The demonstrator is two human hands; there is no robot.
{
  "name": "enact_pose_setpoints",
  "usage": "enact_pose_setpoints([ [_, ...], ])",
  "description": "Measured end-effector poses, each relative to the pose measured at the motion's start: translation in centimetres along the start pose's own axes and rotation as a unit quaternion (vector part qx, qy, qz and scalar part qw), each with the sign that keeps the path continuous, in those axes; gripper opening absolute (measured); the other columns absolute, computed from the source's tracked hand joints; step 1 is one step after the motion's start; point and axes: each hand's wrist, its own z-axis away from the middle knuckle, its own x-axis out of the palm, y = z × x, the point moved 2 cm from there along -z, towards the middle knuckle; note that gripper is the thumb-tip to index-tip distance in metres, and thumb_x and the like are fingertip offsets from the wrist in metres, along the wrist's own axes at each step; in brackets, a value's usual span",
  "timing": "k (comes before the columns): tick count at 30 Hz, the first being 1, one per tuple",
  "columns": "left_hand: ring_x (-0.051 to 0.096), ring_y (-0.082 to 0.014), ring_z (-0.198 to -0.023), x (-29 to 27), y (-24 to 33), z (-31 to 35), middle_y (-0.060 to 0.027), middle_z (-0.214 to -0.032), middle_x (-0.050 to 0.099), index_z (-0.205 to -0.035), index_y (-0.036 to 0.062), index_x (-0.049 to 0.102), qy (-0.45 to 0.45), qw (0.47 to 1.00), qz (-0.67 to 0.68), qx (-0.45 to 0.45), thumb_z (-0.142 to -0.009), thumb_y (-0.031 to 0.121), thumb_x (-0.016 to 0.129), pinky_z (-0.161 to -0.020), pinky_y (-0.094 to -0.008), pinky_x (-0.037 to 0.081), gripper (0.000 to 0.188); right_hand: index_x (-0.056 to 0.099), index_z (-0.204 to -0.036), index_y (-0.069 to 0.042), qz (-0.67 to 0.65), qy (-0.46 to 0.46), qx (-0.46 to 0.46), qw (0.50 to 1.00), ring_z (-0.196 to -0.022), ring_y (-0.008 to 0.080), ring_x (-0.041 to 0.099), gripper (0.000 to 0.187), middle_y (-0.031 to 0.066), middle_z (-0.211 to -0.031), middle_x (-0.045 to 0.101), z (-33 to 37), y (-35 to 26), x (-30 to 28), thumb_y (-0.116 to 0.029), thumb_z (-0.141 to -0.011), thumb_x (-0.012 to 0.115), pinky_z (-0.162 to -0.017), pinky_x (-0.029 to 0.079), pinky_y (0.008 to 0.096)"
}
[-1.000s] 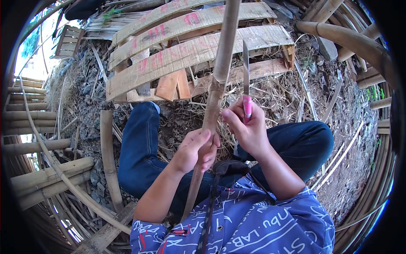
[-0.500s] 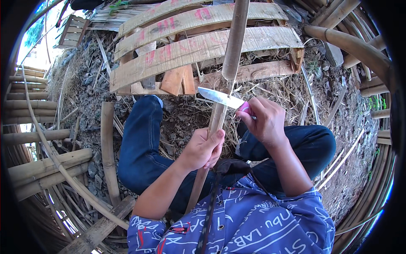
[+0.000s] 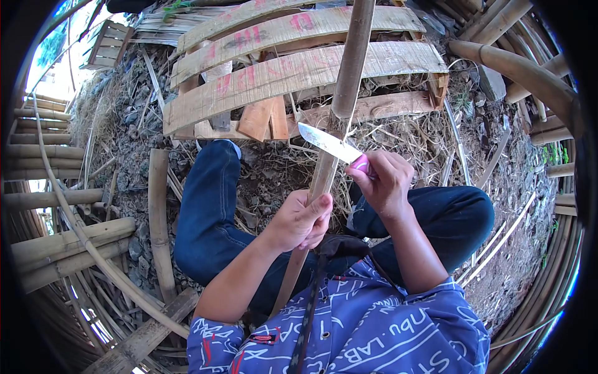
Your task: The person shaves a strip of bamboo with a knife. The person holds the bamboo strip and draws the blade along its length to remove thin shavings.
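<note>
A long bamboo pole (image 3: 352, 68) runs from the top of the picture down between my legs. My left hand (image 3: 300, 218) is wrapped round its lower, paler stretch, where the outer skin looks cut away. In my right hand (image 3: 387, 177) is a knife with a pink handle. Its broad steel blade (image 3: 329, 143) lies across the pole above my left hand, tip toward the upper left. Just beyond the blade the pole thickens to its brown, uncut part. The pole's lower end passes under my left forearm toward my lap.
A slatted wooden pallet (image 3: 249, 79) lies ahead, beneath the pole's far part. Bamboo poles are stacked at the left (image 3: 75, 246) and the upper right (image 3: 517, 81). Straw and shavings (image 3: 274, 171) litter the stony ground. My bent legs (image 3: 205, 212) frame the work.
My right hand has shifted slightly down and left, and the knife has tilted more steeply, its tip a little higher. The left hand keeps its grip; the pole's far end has moved slightly right.
</note>
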Motion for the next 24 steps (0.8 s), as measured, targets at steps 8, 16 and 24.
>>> enact_pose_setpoints([
  [8,0.035,-0.0048,-0.035,-0.3,0.0,0.0,0.0025,-0.048,0.037,-0.073,0.0106,0.041,0.076,0.996,-0.046,0.011,-0.096,0.038,0.049,-0.033,-0.0214,0.028,0.036,0.056,-0.071,-0.002,-0.278,-0.150,0.224,0.922,-0.051,0.0030,0.038,0.026,-0.0029,-0.053,0.041,1.0,-0.6,0.8,-0.021,-0.088,0.065,-0.045,0.031,0.0233],
  [16,0.031,-0.0001,-0.048,0.4,-0.4,0.0,0.0081,-0.060,0.036,-0.078,0.0097,0.044,0.175,0.940,-0.266,0.121,-0.094,0.023,0.055,-0.042,-0.0204,0.026,0.024,0.047,-0.069,0.000,-0.382,-0.109,0.295,0.869,-0.054,0.0052,0.028,0.041,-0.0055,-0.058,0.035,-0.3,0.4,-2.2,-0.029,-0.099,0.045,-0.047,0.025,0.0260],
  [24,0.034,0.0003,-0.056,0.9,-1.5,0.4,0.0074,-0.062,0.036,-0.079,0.0080,0.044,0.236,0.927,-0.283,0.066,-0.093,0.019,0.056,-0.048,-0.0210,0.027,0.021,0.059,-0.069,0.002,-0.135,-0.222,0.226,0.939,-0.044,0.0185,0.041,0.043,0.0119,-0.049,0.045,-3.7,0.6,-1.3,-0.034,-0.092,0.056,-0.046,0.037,0.0349],
])
